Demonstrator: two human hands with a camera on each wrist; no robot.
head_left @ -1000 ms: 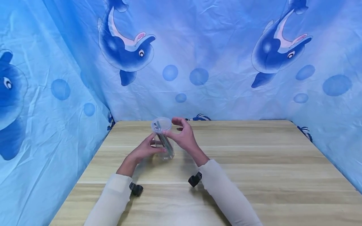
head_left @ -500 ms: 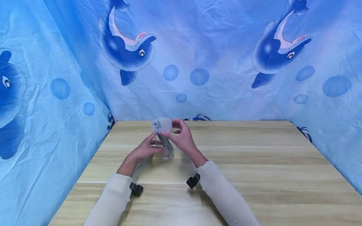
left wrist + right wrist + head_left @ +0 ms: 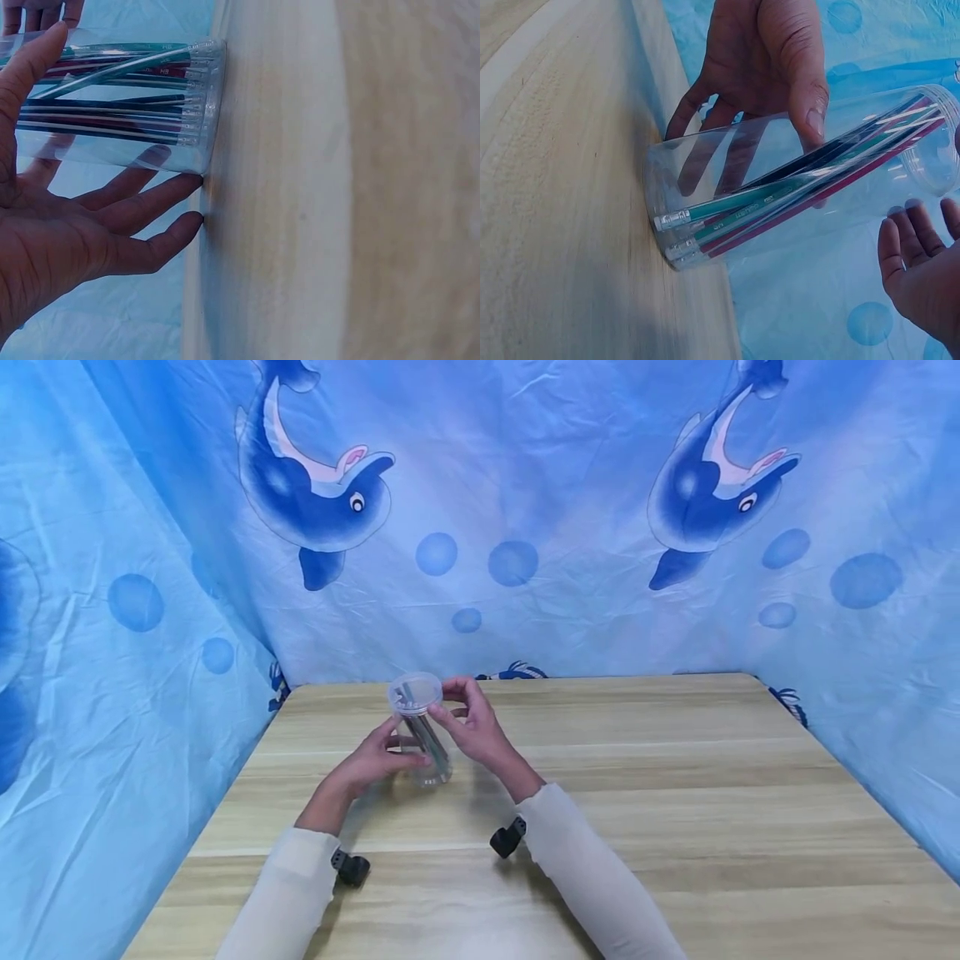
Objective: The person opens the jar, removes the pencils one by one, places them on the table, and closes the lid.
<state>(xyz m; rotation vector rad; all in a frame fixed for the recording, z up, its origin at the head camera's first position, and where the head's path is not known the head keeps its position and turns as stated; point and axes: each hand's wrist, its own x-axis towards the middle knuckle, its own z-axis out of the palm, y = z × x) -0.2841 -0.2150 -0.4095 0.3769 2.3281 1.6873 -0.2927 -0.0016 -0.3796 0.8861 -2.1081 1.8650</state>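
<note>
A clear plastic jar (image 3: 408,735) stands upright on the wooden table, with several pencils (image 3: 426,737) leaning inside; some are green, dark or red with metal ends. My left hand (image 3: 375,758) grips the jar's lower body, thumb on the near side and fingers behind it. In the right wrist view, the left hand (image 3: 761,60) is seen holding the jar wall. At the jar's top is a translucent lid (image 3: 415,691). My right hand (image 3: 480,727) holds its right edge between thumb and curled fingers. Part of the right hand (image 3: 930,277) shows below the jar's top.
The wood-grain table (image 3: 675,793) extends to both sides of the hands. Behind it hangs a blue curtain (image 3: 570,610) with printed dolphins, and another stretch of it runs along the left.
The head view has shifted slightly. My right thumb has moved a little to the right along the lid's edge, while the left hand keeps its hold on the jar.
</note>
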